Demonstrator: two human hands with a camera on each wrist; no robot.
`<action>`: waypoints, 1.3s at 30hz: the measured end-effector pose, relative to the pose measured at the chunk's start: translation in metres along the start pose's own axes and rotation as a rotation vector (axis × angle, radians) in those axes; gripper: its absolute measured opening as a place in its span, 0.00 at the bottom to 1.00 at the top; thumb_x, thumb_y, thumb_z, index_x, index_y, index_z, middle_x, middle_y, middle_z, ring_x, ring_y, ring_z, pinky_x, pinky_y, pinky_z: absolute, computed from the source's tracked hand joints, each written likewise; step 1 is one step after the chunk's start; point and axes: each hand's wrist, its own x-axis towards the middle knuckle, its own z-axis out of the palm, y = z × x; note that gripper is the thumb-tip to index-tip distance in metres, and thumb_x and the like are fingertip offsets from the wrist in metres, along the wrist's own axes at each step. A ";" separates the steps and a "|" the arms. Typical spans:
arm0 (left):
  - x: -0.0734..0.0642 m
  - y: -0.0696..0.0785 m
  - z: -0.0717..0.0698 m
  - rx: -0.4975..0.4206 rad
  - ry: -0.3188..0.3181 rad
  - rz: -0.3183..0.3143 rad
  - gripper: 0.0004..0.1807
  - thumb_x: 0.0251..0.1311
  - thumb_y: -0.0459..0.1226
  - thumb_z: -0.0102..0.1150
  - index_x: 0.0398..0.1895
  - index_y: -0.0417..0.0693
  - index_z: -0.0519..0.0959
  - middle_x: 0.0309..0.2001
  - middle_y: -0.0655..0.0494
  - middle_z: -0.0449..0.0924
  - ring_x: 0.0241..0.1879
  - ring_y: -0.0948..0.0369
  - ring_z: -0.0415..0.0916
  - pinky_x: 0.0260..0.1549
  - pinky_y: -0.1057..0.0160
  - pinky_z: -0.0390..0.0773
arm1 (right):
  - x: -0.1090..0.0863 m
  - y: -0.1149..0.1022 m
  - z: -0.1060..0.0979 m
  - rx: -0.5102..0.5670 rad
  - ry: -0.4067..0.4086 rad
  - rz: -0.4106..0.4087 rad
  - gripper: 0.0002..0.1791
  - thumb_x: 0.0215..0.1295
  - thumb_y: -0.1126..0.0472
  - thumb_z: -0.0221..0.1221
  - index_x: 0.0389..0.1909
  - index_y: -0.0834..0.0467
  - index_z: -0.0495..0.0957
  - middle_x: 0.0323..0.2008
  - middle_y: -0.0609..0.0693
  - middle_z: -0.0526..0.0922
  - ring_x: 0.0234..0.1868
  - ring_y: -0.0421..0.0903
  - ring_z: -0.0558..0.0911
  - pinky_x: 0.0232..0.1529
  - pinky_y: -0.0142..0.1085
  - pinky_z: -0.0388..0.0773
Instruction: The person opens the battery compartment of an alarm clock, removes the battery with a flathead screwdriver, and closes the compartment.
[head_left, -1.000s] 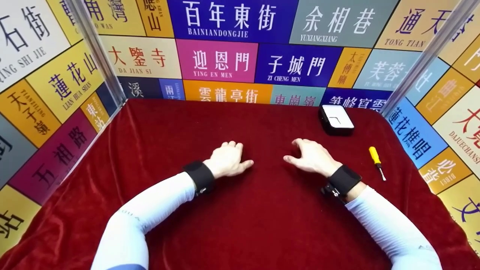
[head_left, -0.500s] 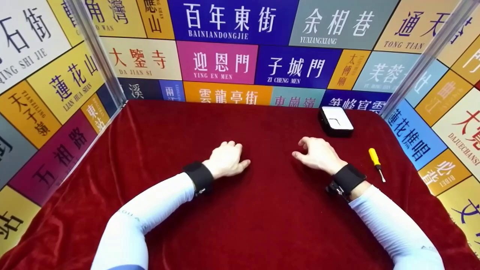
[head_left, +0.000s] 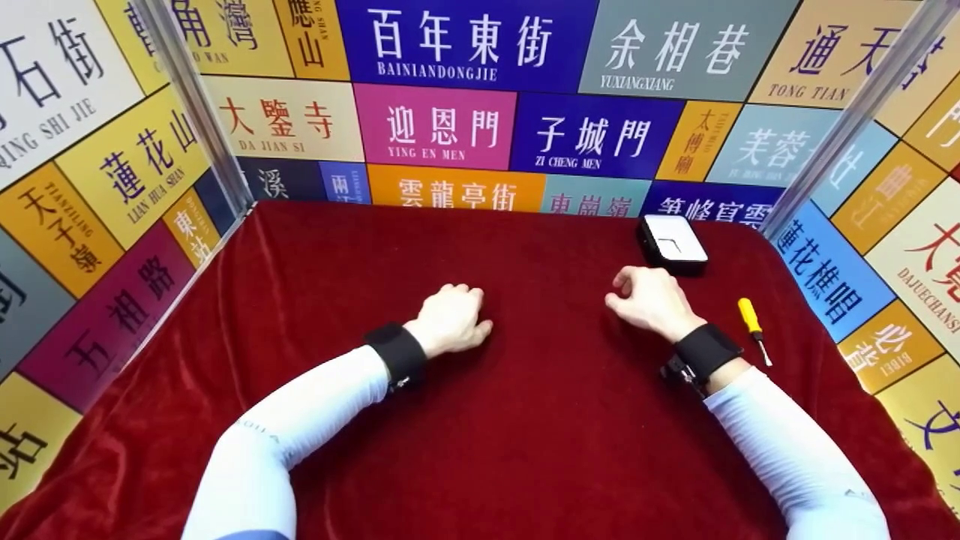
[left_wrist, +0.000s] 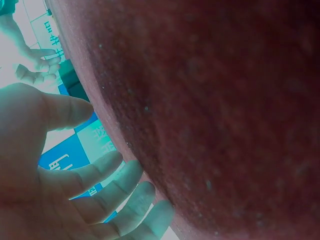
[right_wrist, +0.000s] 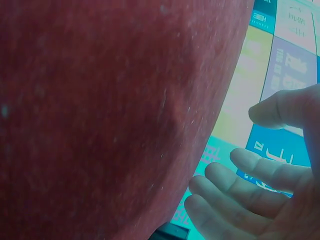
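Note:
My left hand [head_left: 451, 319] is low over the dark red cloth [head_left: 510, 435], left of the middle, with relaxed fingers and nothing in them. In the left wrist view its thumb stands apart from the loosely bent fingers [left_wrist: 115, 190]. To the right, my right hand [head_left: 651, 301] also holds nothing; the right wrist view shows its fingers [right_wrist: 235, 185] gently bent and its thumb apart. Nearest to that hand are a black box-like object with a white top [head_left: 675, 241], just beyond it, and a screwdriver [head_left: 752, 322] with a yellow handle, lying to its right.
The red cloth covers the whole table and wrinkles along its left side. Walls of colourful sign panels [head_left: 435, 124] enclose the back and sides. Clear upright posts [head_left: 199, 105] stand at the back corners. Each wrist wears a black strap [head_left: 397, 352] with a camera.
My right hand has moved right and slightly away from me, toward the black and white object, its fingers bending a little more. The left hand stays nearly in place, its thumb drawn in slightly.

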 end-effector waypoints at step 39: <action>-0.005 0.000 -0.015 -0.007 -0.047 -0.043 0.22 0.70 0.48 0.69 0.52 0.37 0.85 0.50 0.37 0.89 0.52 0.36 0.87 0.45 0.34 0.91 | 0.024 0.075 -0.036 -0.055 0.175 0.286 0.26 0.66 0.45 0.66 0.52 0.62 0.86 0.51 0.75 0.88 0.48 0.74 0.86 0.45 0.66 0.81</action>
